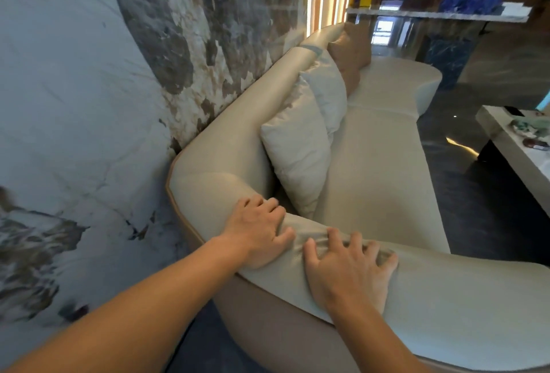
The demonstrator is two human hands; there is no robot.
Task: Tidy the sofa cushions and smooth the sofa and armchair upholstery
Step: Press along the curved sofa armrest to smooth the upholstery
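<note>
1. hands on the sofa [375,170] armrest: left hand [256,232] and right hand [351,265] lie palm down, fingers spread, holding nothing, likely pressing out the creases between them.
2. pale cushion [297,161] leans against the backrest, a second cushion [327,90] and a tan cushion [351,54] beyond.

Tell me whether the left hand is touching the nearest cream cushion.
Apart. The head view shows the left hand pressed on the sofa armrest, with a dark gap between its fingertips and the nearest cream cushion.

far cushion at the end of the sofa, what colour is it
Tan brown, unlike the pale cream ones nearer; the far cushion shows in the head view.
</note>
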